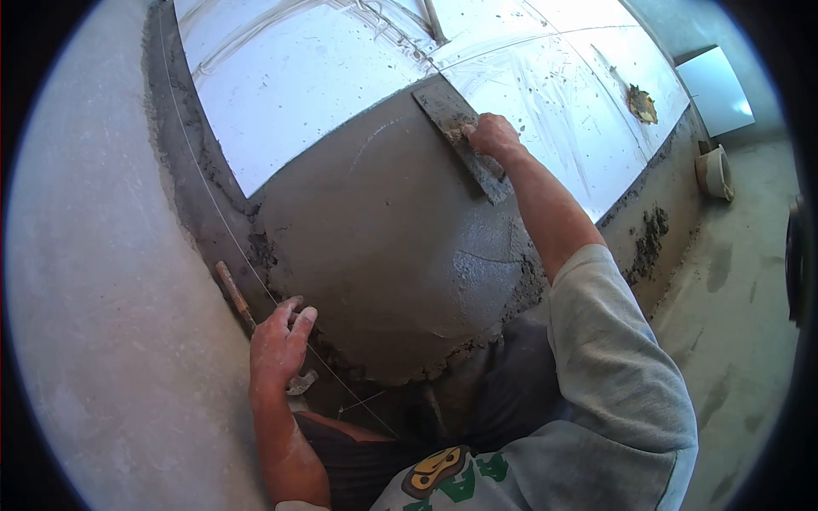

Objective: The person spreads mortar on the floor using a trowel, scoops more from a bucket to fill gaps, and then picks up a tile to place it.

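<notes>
Our right fingers [477,129] are curled tight around the handle of a trowel [454,113], so the right hand [494,138] is closed on it. The trowel's flat grey blade lies on the far edge of the wet mortar bed [383,238], just where the mortar meets the white tiles [298,85].

Our left fingers [300,322] are stretched out and loose, gripping nothing. The left hand [277,345] rests palm down at the near left edge of the mortar, over a wooden-handled tool [231,289] that lies on the floor beside it. A thin string [204,189] runs along the left side of the mortar and passes by this hand.

On the tiles to the right sits a small yellowish lump [642,104]. A bucket [714,173] stands further right, on the bare concrete floor [102,298].
</notes>
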A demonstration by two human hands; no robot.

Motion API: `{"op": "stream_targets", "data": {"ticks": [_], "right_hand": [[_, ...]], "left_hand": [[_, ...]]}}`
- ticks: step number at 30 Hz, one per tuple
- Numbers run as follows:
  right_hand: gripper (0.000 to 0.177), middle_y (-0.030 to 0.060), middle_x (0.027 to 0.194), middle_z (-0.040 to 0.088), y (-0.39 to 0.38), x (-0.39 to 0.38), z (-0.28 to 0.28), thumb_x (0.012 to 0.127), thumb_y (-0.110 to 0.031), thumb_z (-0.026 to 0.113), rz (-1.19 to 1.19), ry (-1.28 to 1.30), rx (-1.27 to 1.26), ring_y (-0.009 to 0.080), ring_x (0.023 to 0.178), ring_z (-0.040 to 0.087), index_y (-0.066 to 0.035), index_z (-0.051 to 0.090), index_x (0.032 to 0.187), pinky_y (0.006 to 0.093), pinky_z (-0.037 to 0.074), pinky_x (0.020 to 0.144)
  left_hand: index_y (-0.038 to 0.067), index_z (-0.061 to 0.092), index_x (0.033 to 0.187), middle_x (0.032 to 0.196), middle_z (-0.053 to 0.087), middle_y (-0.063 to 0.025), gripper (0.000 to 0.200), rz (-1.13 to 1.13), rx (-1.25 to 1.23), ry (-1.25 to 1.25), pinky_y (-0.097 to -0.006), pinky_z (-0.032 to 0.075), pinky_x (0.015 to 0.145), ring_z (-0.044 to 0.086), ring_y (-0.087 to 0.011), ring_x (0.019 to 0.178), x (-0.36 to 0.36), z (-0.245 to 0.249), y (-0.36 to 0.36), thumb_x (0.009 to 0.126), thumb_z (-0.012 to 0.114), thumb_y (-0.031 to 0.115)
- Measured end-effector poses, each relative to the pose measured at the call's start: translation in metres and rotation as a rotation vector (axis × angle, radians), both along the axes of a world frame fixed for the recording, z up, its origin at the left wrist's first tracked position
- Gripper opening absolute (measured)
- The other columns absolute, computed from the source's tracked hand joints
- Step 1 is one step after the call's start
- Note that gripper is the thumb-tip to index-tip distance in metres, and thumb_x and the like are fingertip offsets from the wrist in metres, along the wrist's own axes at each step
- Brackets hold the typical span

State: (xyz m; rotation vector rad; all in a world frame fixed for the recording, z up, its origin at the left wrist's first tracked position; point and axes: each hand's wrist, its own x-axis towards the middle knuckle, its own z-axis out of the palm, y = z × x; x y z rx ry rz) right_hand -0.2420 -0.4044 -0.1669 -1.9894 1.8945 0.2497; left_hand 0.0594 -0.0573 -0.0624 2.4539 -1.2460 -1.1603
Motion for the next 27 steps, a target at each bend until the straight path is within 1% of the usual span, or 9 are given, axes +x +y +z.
{"op": "stream_targets", "data": {"ticks": [3, 5, 7, 9, 11, 13, 19, 23, 27], "right_hand": [[0.047, 0.0212, 0.105, 0.066, 0.024, -0.019, 0.002, 0.087, -0.042, 0.058, -0.017, 0.024, 0.040, 0.0334, 0.102, 0.063, 0.001, 0.067, 0.103, 0.0414, 0.050, 0.087], [0.047, 0.0253, 0.097, 0.066, 0.050, -0.045, -0.004, 0.087, -0.041, 0.058, 0.032, 0.020, 0.044, 0.0372, 0.091, 0.065, 0.005, 0.065, 0.096, 0.0444, 0.051, 0.080], [0.045, 0.0254, 0.093, 0.066, 0.090, -0.080, -0.008, 0.087, -0.041, 0.058, 0.015, 0.000, 0.028, 0.0399, 0.087, 0.065, 0.003, 0.064, 0.094, 0.0460, 0.051, 0.078], [0.045, 0.0264, 0.093, 0.065, 0.137, -0.111, 0.003, 0.088, -0.041, 0.058, -0.049, 0.042, 0.105, 0.0406, 0.090, 0.064, 0.002, 0.062, 0.099, 0.0466, 0.050, 0.078], [0.044, 0.0276, 0.091, 0.064, 0.192, -0.152, 0.002, 0.088, -0.040, 0.058, -0.085, -0.020, 0.038, 0.0423, 0.089, 0.062, 0.002, 0.059, 0.101, 0.0484, 0.050, 0.078], [0.042, 0.0256, 0.090, 0.065, 0.247, -0.195, -0.005, 0.089, -0.040, 0.055, -0.105, 0.056, 0.021, 0.0421, 0.087, 0.062, -0.001, 0.058, 0.104, 0.0502, 0.048, 0.078], [0.043, 0.0262, 0.085, 0.063, 0.373, -0.268, 0.010, 0.087, -0.043, 0.059, -0.248, 0.182, 0.130, 0.0442, 0.084, 0.060, -0.001, 0.055, 0.097, 0.0518, 0.047, 0.075], [0.044, 0.0272, 0.083, 0.062, 0.401, -0.286, 0.018, 0.086, -0.043, 0.060, -0.225, 0.153, 0.095, 0.0450, 0.083, 0.060, -0.001, 0.053, 0.097, 0.0522, 0.046, 0.074], [0.043, 0.0274, 0.083, 0.062, 0.365, -0.262, 0.026, 0.086, -0.043, 0.060, -0.238, 0.134, 0.032, 0.0453, 0.083, 0.060, -0.001, 0.054, 0.095, 0.0523, 0.046, 0.073]], "left_hand": [[0.003, 0.058, 0.121, 0.104, 0.066, -0.0211, 0.051, 0.001, -0.004, -0.004, -0.0403, 0.047, 0.087, 0.063, -0.0359, 0.098, -0.002, 0.007, -0.004, 0.089, 0.057, 0.042], [0.003, 0.058, 0.121, 0.103, 0.066, -0.0209, 0.051, 0.014, 0.005, 0.012, -0.0403, 0.047, 0.086, 0.063, -0.0357, 0.098, -0.002, 0.005, -0.004, 0.089, 0.057, 0.042], [0.003, 0.058, 0.121, 0.103, 0.066, -0.0208, 0.051, 0.029, 0.011, 0.024, -0.0402, 0.047, 0.086, 0.063, -0.0355, 0.097, -0.003, 0.005, -0.003, 0.089, 0.057, 0.042], [0.002, 0.058, 0.121, 0.100, 0.066, -0.0204, 0.051, -0.008, -0.003, 0.014, -0.0408, 0.046, 0.085, 0.063, -0.0353, 0.095, -0.004, 0.007, -0.003, 0.089, 0.057, 0.042], [0.002, 0.058, 0.121, 0.098, 0.066, -0.0201, 0.051, -0.015, 0.000, 0.029, -0.0408, 0.046, 0.084, 0.063, -0.0351, 0.093, -0.007, 0.011, -0.004, 0.089, 0.057, 0.042], [0.002, 0.058, 0.121, 0.097, 0.066, -0.0198, 0.051, -0.023, 0.010, 0.046, -0.0409, 0.046, 0.084, 0.063, -0.0350, 0.092, -0.009, 0.010, -0.002, 0.089, 0.057, 0.042], [0.002, 0.058, 0.121, 0.097, 0.066, -0.0195, 0.049, -0.057, -0.003, 0.083, -0.0401, 0.046, 0.084, 0.062, -0.0338, 0.091, -0.013, 0.014, 0.004, 0.090, 0.058, 0.040], [0.001, 0.058, 0.121, 0.100, 0.065, -0.0204, 0.050, -0.070, -0.022, 0.060, -0.0402, 0.046, 0.085, 0.062, -0.0336, 0.093, -0.011, 0.016, 0.008, 0.091, 0.057, 0.040], [0.000, 0.057, 0.121, 0.101, 0.065, -0.0211, 0.050, -0.053, -0.089, 0.091, -0.0402, 0.046, 0.085, 0.062, -0.0331, 0.094, -0.009, 0.021, 0.011, 0.091, 0.057, 0.041]]}}
